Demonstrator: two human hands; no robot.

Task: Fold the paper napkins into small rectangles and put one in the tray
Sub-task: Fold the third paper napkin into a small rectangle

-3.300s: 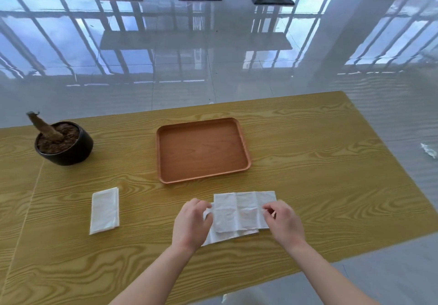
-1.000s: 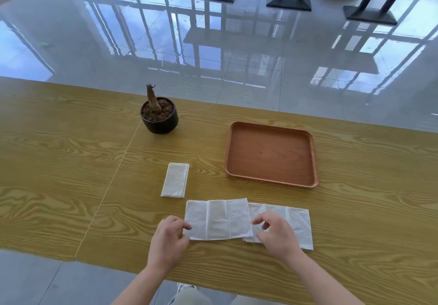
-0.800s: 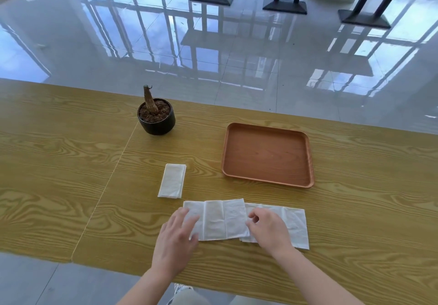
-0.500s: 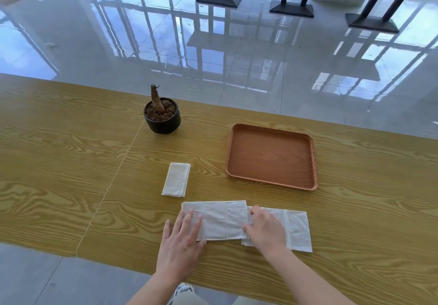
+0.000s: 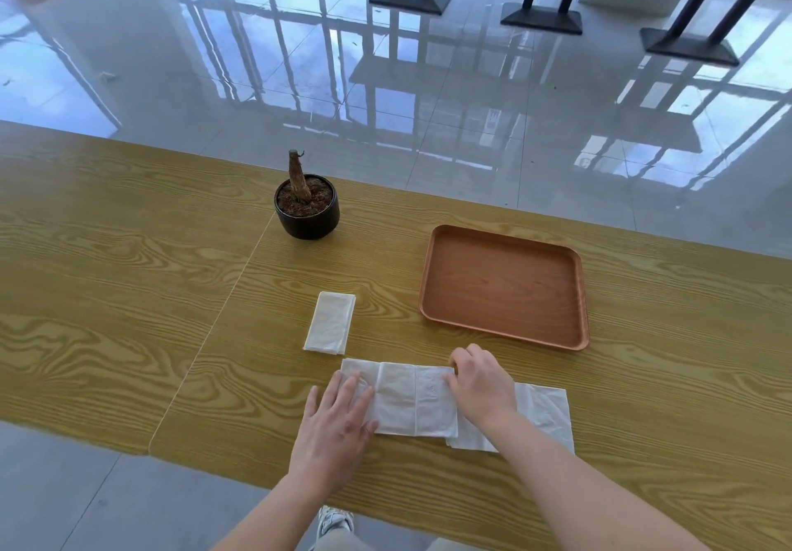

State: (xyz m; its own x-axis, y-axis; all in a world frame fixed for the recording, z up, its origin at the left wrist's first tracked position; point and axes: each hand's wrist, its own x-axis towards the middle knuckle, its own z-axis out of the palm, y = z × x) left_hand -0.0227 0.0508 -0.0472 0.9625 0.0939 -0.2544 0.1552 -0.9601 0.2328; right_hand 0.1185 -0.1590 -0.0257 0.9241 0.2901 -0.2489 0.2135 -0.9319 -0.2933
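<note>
Under the left hand (image 5: pixel 332 430) lies a napkin (image 5: pixel 407 400) of soft, creased, matt white paper. The bench (image 5: pixel 128 293) shows yellow wood grain with a low sheen. Beyond the right hand (image 5: pixel 482 383), the tray (image 5: pixel 501 285) is smooth reddish-brown wood. The floor (image 5: pixel 385 92) is glossy, mirror-like tile.

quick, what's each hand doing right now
Left hand: open, flat, pressing the left end of the half-folded napkin.
Right hand: fingers curled at that napkin's right end; whether it pinches the paper cannot be told.
</note>
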